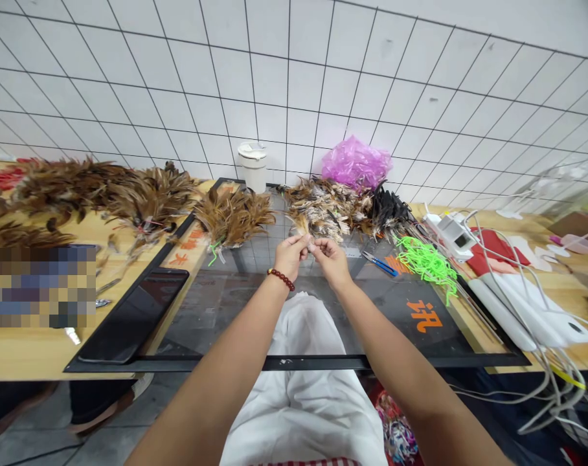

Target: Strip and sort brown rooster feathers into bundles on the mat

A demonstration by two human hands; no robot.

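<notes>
My left hand [292, 255], with a beaded bracelet [281, 279] at the wrist, pinches a small light feather [301, 226] whose tip points up toward the wall. Close against it is my right hand [329, 257], fingers curled and pressed together near the feather's base; what they grip is too small to make out. Both hands are over a dark glass panel [201, 317]. Just beyond them lies a heap of pale and brown feathers [327, 213]. A bundle of brown feathers [236, 213] with a green tie sits to the left. Blue-handled snips [380, 263] lie right of my right hand.
Bright green cords [427, 262] and black feathers [390, 208] are at right, near white devices with cables [537, 310]. A pink plastic bag [356, 162] and a white lidded cup [252, 167] stand by the tiled wall. A phone [136, 317] and more feather bundles [148, 194] are at left.
</notes>
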